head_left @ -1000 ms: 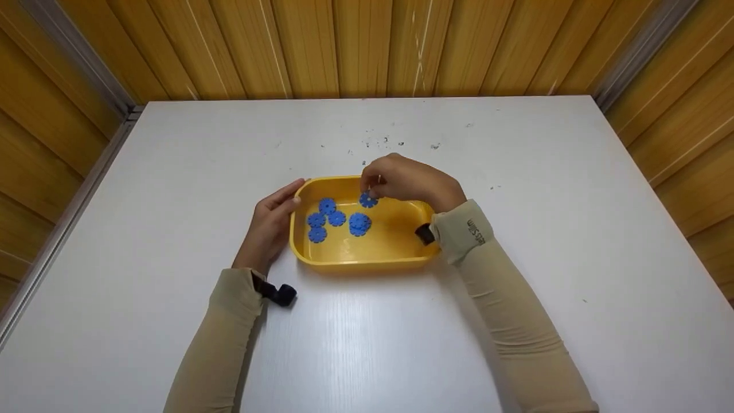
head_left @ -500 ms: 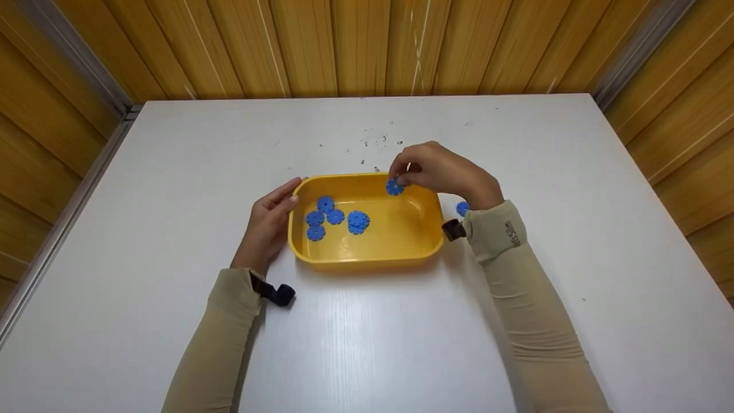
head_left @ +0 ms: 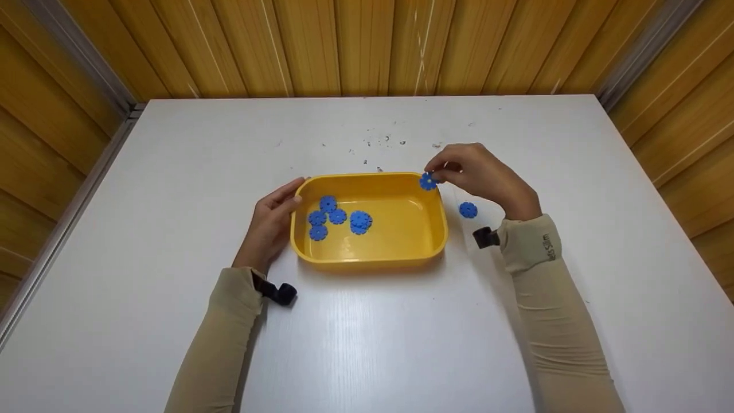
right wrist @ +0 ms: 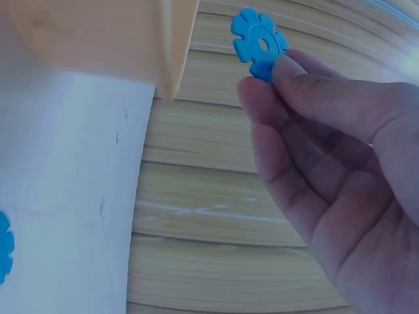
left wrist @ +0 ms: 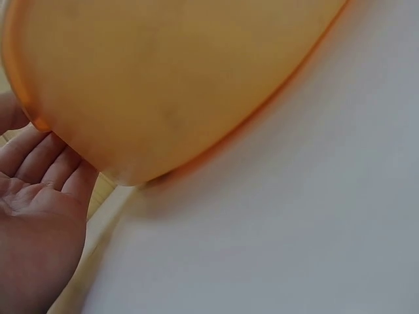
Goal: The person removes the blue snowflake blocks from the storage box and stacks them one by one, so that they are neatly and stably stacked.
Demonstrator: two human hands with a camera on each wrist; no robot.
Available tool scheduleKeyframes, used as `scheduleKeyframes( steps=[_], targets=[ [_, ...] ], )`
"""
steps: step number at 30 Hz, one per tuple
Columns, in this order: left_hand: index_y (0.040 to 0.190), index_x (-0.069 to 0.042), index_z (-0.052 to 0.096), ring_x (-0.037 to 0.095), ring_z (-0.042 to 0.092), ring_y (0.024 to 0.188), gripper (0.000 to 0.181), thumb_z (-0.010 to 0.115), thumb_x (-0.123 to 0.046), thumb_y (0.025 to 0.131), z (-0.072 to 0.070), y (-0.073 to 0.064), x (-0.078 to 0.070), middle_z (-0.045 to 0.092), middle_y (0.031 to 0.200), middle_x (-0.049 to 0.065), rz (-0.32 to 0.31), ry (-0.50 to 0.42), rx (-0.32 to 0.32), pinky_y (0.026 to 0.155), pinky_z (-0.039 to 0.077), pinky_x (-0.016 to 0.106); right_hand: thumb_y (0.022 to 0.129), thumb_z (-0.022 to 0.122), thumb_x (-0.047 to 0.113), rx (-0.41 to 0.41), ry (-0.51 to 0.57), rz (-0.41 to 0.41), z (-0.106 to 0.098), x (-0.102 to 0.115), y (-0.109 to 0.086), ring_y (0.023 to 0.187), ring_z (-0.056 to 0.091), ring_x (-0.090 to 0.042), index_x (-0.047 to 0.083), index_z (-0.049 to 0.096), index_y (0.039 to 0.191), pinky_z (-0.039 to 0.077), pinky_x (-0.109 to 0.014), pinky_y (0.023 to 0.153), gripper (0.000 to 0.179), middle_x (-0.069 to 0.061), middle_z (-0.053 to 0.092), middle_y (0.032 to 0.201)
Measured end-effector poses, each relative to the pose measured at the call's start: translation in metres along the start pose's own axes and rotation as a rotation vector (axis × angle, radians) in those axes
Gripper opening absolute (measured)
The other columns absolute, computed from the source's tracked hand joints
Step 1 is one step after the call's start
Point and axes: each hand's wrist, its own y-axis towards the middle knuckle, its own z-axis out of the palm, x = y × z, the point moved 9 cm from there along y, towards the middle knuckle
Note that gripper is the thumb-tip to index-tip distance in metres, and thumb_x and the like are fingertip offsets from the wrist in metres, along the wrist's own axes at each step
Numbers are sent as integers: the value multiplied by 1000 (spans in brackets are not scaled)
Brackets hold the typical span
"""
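My right hand (head_left: 477, 172) pinches a blue notched plastic disc (head_left: 428, 181) between thumb and fingertips, at the back right corner of a yellow plastic tub (head_left: 367, 263). The right wrist view shows that snowflake-like disc (right wrist: 258, 40) with its round centre hole and slotted edge. At the tub's left end my left hand (head_left: 269, 221) holds the wall, thumb on the rim and fingers along the outside. Several similar blue discs (head_left: 338, 216) lie in the left half of the tub, some overlapping in a small stack (head_left: 360, 222).
One blue disc (head_left: 468, 210) lies on the white table (head_left: 355, 338) just right of the tub. Dark specks (head_left: 386, 139) mark the surface behind it. Wood-look panels (head_left: 361, 49) close off the back and sides.
My right hand has moved right with the pinched disc, from over the tub's middle to its back right corner. The disc on the table has come into sight. My left hand stays put.
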Motion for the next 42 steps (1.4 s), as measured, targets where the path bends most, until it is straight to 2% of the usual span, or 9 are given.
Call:
scheduleKeyframes(
  steps=[8, 19, 30, 37, 42],
  targets=[
    [141, -5, 47, 15, 43, 137, 48, 57, -5, 95, -2, 0, 1, 47, 147, 7, -14, 13, 10, 110, 40, 24, 90, 64, 3, -46, -16, 106, -7, -29, -18, 88, 66, -20, 5, 72, 105, 58, -24, 82, 17, -9, 70, 99],
    [141, -7, 48, 13, 42, 137, 47, 57, -7, 95, -3, -1, 2, 47, 147, 5, -24, 39, 5, 111, 38, 24, 92, 62, 4, 14, -24, 287, -1, -66, -36, 89, 64, -23, 8, 71, 111, 57, -34, 87, 22, -9, 69, 102],
    [141, -5, 46, 15, 42, 137, 47, 56, -6, 95, -4, 0, 2, 46, 148, 7, -25, 26, 10, 110, 39, 24, 93, 61, 10, 94, -38, 398, 5, -93, -47, 97, 59, -26, 8, 70, 113, 53, -44, 93, 22, -14, 67, 109],
    [142, -4, 46, 16, 43, 137, 49, 57, -5, 94, -2, 0, 2, 46, 147, 8, -21, 9, 14, 109, 40, 24, 93, 61, 10, 117, -53, 441, 8, -111, -51, 92, 57, -24, 8, 71, 112, 50, -37, 85, 21, -13, 68, 108],
    [142, -3, 46, 16, 43, 137, 49, 58, -5, 94, -2, 0, 1, 46, 147, 8, -23, 9, 14, 109, 40, 24, 93, 61, 11, 126, -59, 461, 9, -117, -52, 94, 56, -25, 8, 72, 111, 48, -38, 86, 21, -13, 68, 109]
  ],
)
